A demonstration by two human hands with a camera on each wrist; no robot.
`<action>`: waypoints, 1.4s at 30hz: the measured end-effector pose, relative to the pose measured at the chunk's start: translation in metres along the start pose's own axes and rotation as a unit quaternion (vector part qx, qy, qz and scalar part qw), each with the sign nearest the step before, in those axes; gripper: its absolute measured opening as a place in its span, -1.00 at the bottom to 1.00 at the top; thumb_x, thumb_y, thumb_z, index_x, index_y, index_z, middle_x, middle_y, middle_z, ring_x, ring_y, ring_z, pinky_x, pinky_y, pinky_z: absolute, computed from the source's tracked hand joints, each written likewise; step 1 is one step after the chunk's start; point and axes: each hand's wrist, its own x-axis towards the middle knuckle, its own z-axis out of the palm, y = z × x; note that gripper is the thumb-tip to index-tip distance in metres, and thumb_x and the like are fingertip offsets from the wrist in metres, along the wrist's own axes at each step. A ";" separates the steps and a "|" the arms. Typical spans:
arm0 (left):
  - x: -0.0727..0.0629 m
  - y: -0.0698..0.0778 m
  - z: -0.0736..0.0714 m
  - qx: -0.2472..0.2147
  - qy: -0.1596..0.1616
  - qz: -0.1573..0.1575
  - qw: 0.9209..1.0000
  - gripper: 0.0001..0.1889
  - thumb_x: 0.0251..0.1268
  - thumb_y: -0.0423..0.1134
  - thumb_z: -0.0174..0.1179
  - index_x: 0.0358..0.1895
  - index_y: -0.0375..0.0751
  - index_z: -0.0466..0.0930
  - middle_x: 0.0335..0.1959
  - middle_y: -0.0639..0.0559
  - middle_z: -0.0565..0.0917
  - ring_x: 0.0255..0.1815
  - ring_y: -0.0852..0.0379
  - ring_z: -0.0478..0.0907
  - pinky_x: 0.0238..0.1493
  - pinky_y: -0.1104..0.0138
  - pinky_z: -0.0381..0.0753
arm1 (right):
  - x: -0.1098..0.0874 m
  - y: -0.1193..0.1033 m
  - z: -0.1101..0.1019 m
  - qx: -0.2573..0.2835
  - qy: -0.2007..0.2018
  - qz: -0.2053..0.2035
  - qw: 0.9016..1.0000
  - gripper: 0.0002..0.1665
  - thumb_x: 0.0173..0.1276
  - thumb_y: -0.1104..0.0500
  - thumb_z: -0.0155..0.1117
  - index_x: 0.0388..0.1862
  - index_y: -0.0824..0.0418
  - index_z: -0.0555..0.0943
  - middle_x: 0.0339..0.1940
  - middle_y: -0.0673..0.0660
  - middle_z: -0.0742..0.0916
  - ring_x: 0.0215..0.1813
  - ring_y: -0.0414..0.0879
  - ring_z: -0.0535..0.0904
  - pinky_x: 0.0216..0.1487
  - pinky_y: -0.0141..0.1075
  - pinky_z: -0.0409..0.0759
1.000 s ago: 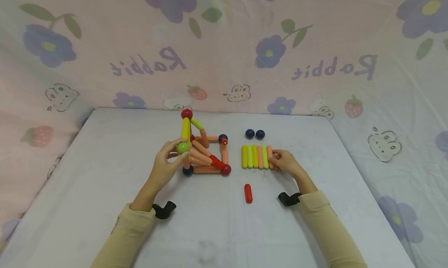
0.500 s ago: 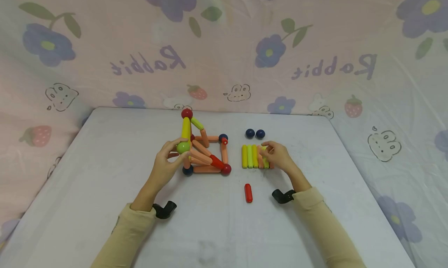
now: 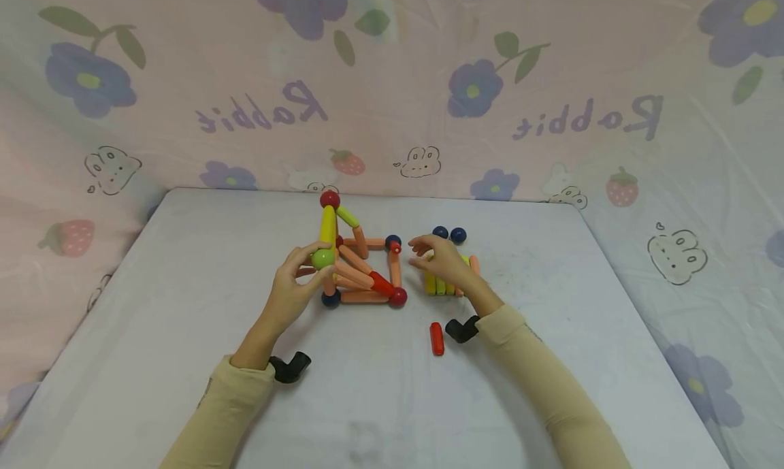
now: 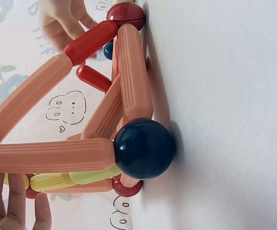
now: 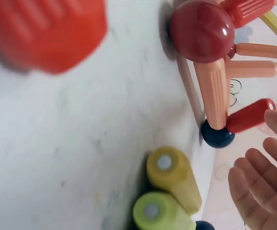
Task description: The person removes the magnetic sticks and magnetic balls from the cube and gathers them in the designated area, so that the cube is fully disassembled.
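Note:
A frame of magnetic rods and balls point(image 3: 363, 297) stands left of the table's middle, mostly peach with red, yellow and lime rods. Its green ball point(image 3: 322, 259) is pinched between thumb and fingers of my left hand point(image 3: 290, 282). My right hand point(image 3: 444, 261) hovers over the left part of a row of rods point(image 3: 440, 286), its fingers extended toward the frame. Nothing shows between those fingers. Close to them in the right wrist view, a short red rod point(image 5: 250, 116) sticks out from a navy corner ball point(image 5: 217, 134). My right hand hides part of the row.
Two loose navy balls point(image 3: 458, 235) lie behind the row. One red rod point(image 3: 437, 338) lies alone in front, close to my right wrist's black camera mount point(image 3: 462, 329). A printed curtain point(image 3: 392, 81) hangs beyond the white table's back edge point(image 3: 520, 202).
My right hand has let go of the peach rod at the row's right end and travelled left across the row toward the frame. The left hand keeps its hold on the green ball.

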 end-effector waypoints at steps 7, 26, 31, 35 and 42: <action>0.000 0.000 0.000 0.003 0.001 0.004 1.000 -0.54 0.30 -0.32 0.22 0.26 -0.22 0.44 0.00 -0.21 0.51 -0.05 0.41 0.37 0.22 -0.03 0.49 | 0.021 -0.005 0.012 -0.023 -0.031 -0.015 0.999 -0.44 0.29 0.24 0.31 0.26 0.33 0.47 0.24 0.31 0.59 0.26 0.17 0.50 0.16 -0.05 0.62; -0.001 0.002 -0.001 0.004 0.000 0.007 1.000 -0.55 0.30 -0.34 0.22 0.25 -0.24 0.44 -0.01 -0.22 0.51 -0.05 0.40 0.37 0.21 -0.05 0.50 | 0.031 -0.014 0.014 -0.067 -0.065 -0.017 0.995 -0.51 0.34 0.34 0.19 0.26 0.30 0.50 0.29 0.31 0.59 0.35 0.20 0.48 0.26 -0.01 0.56; 0.000 0.002 0.000 0.003 -0.002 0.002 1.000 -0.54 0.29 -0.33 0.23 0.26 -0.24 0.44 -0.02 -0.22 0.51 -0.04 0.35 0.37 0.22 -0.04 0.49 | 0.033 -0.014 0.014 -0.076 -0.059 -0.009 0.995 -0.55 0.39 0.31 0.13 0.25 0.28 0.51 0.28 0.28 0.60 0.34 0.17 0.49 0.26 -0.02 0.56; 0.000 0.001 0.000 0.002 -0.001 0.003 1.000 -0.54 0.28 -0.33 0.24 0.25 -0.23 0.45 -0.02 -0.22 0.51 -0.04 0.35 0.37 0.21 -0.04 0.49 | 0.035 -0.014 0.015 -0.068 -0.057 0.002 0.996 -0.58 0.45 0.28 0.07 0.26 0.26 0.49 0.28 0.26 0.60 0.34 0.15 0.49 0.29 -0.02 0.53; 0.000 -0.001 0.000 -0.003 0.001 0.009 1.000 -0.55 0.28 -0.33 0.24 0.24 -0.22 0.46 -0.01 -0.21 0.52 -0.05 0.37 0.39 0.20 -0.04 0.50 | 0.038 -0.013 0.016 -0.066 -0.048 0.035 0.996 -0.62 0.52 0.23 -0.04 0.27 0.22 0.42 0.13 0.29 0.66 -0.05 0.04 0.60 -0.02 -0.26 0.63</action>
